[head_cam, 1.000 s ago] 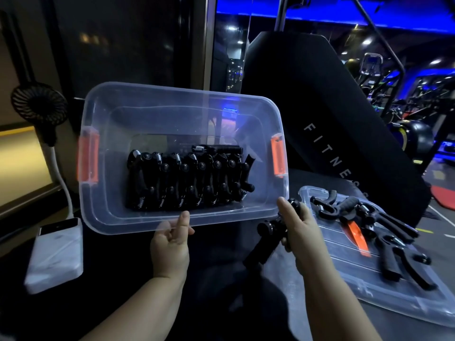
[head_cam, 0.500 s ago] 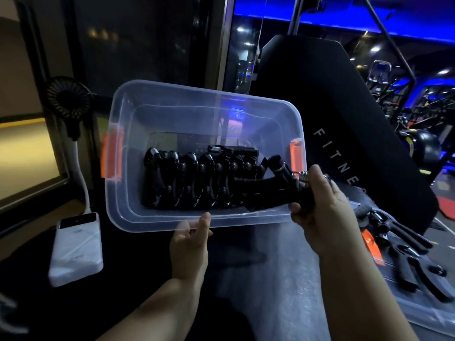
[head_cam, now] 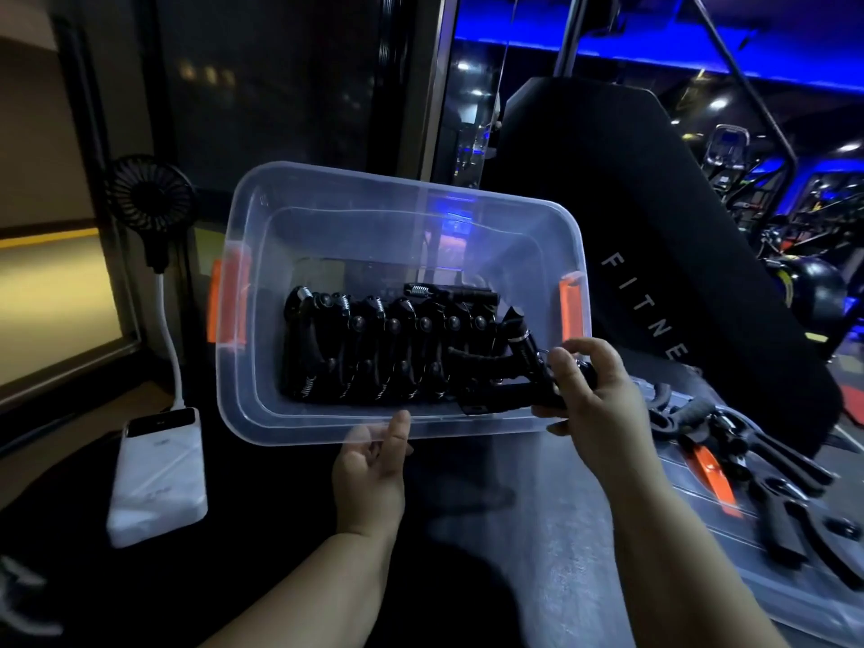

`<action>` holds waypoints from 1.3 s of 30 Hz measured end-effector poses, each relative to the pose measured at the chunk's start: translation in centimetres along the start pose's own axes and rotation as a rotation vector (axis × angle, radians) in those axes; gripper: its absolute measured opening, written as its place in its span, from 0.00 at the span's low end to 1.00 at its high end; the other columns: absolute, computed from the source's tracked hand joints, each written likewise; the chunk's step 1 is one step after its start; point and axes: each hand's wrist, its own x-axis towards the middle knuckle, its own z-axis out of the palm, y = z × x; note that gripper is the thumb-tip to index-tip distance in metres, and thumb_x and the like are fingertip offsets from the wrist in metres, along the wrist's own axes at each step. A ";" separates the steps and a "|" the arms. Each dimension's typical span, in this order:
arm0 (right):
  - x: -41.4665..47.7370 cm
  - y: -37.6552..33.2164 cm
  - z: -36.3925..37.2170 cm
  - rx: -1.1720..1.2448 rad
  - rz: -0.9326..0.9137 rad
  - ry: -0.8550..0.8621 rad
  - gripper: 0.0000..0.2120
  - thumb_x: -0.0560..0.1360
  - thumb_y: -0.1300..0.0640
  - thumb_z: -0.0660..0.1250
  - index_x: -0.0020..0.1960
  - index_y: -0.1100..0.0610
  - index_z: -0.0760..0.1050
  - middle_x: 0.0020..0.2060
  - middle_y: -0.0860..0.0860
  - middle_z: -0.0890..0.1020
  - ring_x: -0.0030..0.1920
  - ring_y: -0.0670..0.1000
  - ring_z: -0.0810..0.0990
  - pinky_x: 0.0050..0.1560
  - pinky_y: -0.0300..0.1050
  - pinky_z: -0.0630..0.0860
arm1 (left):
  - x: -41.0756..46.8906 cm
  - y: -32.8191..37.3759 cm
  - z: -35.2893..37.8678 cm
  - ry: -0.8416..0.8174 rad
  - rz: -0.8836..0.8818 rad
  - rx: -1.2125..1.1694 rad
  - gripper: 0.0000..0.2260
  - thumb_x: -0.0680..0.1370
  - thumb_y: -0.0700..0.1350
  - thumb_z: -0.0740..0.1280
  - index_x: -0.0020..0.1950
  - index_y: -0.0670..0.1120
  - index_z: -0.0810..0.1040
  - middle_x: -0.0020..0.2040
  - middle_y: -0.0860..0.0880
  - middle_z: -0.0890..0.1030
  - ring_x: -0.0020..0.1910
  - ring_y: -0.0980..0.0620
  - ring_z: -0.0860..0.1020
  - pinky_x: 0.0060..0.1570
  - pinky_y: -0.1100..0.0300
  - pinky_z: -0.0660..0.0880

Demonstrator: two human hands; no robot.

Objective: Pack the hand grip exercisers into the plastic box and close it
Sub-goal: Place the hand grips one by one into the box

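Left hand (head_cam: pixel 369 470) pinching the tilted plastic box's (head_cam: pixel 411 198) near rim, a person's right hand (head_cam: pixel 598 404) grips a hand grip exerciser (head_cam: pixel 495 367) at the packed row's (head_cam: pixel 374 353) right end; pushed hard, the thinly held box could slip.

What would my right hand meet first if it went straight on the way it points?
Probably the row of black spring hand grip exercisers packed in the clear plastic box; depth is unclear.
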 end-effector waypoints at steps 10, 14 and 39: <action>0.3 1.0 -1.8 -0.440 -0.020 -0.048 0.24 0.68 0.45 0.75 0.61 0.43 0.71 0.38 0.50 0.80 0.40 0.50 0.79 0.42 0.47 0.74 | 0.3 -0.5 0.1 0.021 0.034 0.024 0.13 0.75 0.51 0.68 0.37 0.44 0.75 0.25 0.57 0.77 0.27 0.65 0.74 0.35 0.71 0.68; 0.3 0.5 -1.6 -0.501 -0.024 -0.085 0.08 0.71 0.39 0.69 0.46 0.41 0.77 0.34 0.45 0.81 0.38 0.45 0.80 0.39 0.44 0.73 | 0.3 -0.7 0.1 0.017 0.030 0.004 0.13 0.75 0.51 0.68 0.40 0.42 0.75 0.25 0.58 0.77 0.28 0.65 0.74 0.35 0.73 0.69; 6.0 -5.9 5.3 -0.711 -0.345 -0.233 0.06 0.71 0.48 0.71 0.43 0.49 0.79 0.31 0.45 0.77 0.36 0.49 0.76 0.35 0.42 0.68 | 0.2 -0.1 -0.5 0.035 0.018 -0.043 0.21 0.65 0.61 0.69 0.41 0.43 0.78 0.36 0.50 0.81 0.35 0.59 0.78 0.35 0.74 0.69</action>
